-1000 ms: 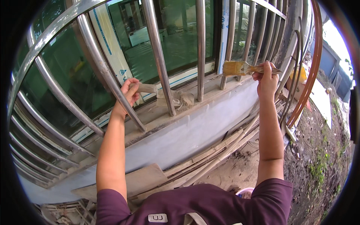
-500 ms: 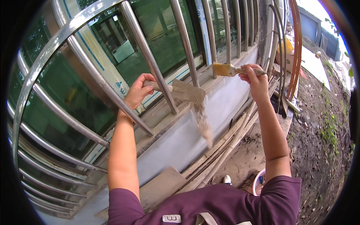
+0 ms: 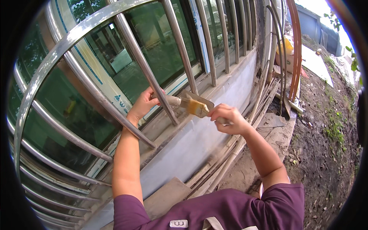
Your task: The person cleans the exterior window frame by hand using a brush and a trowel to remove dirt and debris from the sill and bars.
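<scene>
Mid-frame, my left hand (image 3: 147,102) grips the scraper (image 3: 183,102) while my right hand (image 3: 231,119) pinches the brush (image 3: 199,109), best swept lightly.

From my screen I see brown pipes (image 3: 299,46) curving down beside something yellow (image 3: 286,46), a white sheet (image 3: 316,64) at the far left edge of the soil (image 3: 322,184), and green weeds (image 3: 334,128) nearer its right edge; long poles (image 3: 228,164) and a flat board (image 3: 170,193) lie by the pale wall (image 3: 188,149).
</scene>
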{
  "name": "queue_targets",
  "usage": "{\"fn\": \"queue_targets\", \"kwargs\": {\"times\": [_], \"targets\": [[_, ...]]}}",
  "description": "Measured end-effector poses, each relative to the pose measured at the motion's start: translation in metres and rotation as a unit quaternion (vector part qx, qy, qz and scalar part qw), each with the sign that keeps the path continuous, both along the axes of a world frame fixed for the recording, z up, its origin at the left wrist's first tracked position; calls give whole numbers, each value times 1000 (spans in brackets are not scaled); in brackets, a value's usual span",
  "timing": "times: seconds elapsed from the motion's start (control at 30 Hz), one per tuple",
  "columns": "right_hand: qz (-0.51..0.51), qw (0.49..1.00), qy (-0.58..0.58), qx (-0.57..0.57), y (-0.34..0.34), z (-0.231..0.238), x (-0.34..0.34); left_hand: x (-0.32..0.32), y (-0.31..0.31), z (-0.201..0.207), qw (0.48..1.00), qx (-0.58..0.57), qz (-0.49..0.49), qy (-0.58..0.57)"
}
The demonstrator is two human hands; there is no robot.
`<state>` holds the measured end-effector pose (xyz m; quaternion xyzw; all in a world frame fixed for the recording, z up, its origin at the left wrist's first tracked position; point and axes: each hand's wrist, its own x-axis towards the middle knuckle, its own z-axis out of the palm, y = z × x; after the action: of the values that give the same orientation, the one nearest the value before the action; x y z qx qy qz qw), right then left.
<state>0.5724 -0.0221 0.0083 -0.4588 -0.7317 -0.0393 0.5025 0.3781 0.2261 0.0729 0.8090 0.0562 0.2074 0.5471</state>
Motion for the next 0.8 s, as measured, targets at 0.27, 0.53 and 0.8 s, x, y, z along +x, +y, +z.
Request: {"fn": "queue_targets", "kwargs": {"times": [0.27, 0.53, 0.8], "targets": [[-121, 979, 107, -124, -54, 0, 18, -14, 6, -13, 997, -32, 31, -55], [-94, 945, 291, -120, -18, 26, -3, -24, 4, -27, 965, -189, 98, -156], [-167, 940, 254, -156, 47, 42, -26, -43, -1, -25, 897, -204, 265, -288]]}}
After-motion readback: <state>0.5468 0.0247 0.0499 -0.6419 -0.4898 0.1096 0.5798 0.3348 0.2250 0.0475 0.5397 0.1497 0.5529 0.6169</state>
